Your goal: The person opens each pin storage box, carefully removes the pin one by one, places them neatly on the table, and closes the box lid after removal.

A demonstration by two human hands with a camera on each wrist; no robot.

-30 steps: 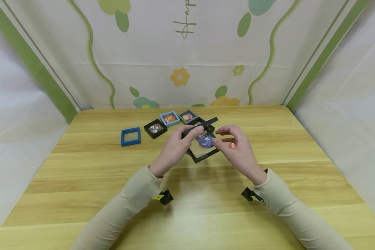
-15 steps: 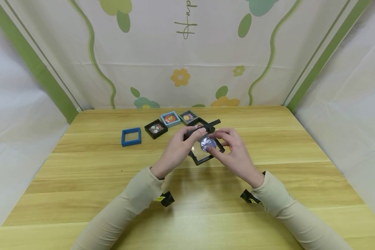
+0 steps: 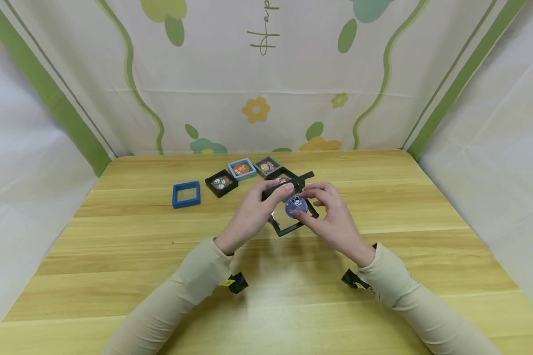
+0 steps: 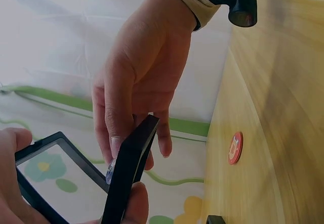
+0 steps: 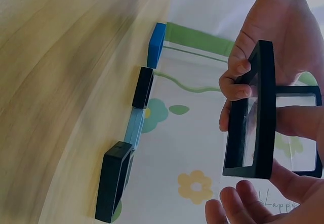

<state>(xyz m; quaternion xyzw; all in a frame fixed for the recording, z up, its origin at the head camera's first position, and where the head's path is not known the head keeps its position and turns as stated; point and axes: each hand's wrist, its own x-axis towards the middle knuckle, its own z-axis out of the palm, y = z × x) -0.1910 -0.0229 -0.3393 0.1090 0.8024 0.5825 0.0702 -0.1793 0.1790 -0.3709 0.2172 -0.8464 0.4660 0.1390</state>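
My left hand [image 3: 250, 212] grips a hinged black display frame [image 3: 288, 230] with clear film, held above the table with its two halves spread apart. A round purple badge [image 3: 296, 203] with a cartoon figure lies against the film of the lower half. My right hand [image 3: 337, 222] pinches this badge, thumb on its face and fingertips at its upper edge. In the left wrist view, only the badge's edge shows beside the frame. A small red badge [image 4: 235, 148] rests on the table there; the right hand hides it in the head view.
Toward the back of the wooden table [image 3: 115, 236] stand a blue frame [image 3: 186, 203] with nothing in its middle, a black frame [image 3: 229, 190], a light blue frame [image 3: 247, 177] and a grey frame [image 3: 258, 170], the last three holding badges. Another black frame [image 5: 112, 183] stands behind the hands.
My right fingers have closed in from the badge's right edge to pinch it, thumb now over its face. The held frame and both hands have shifted slightly; the badge moved a little right.
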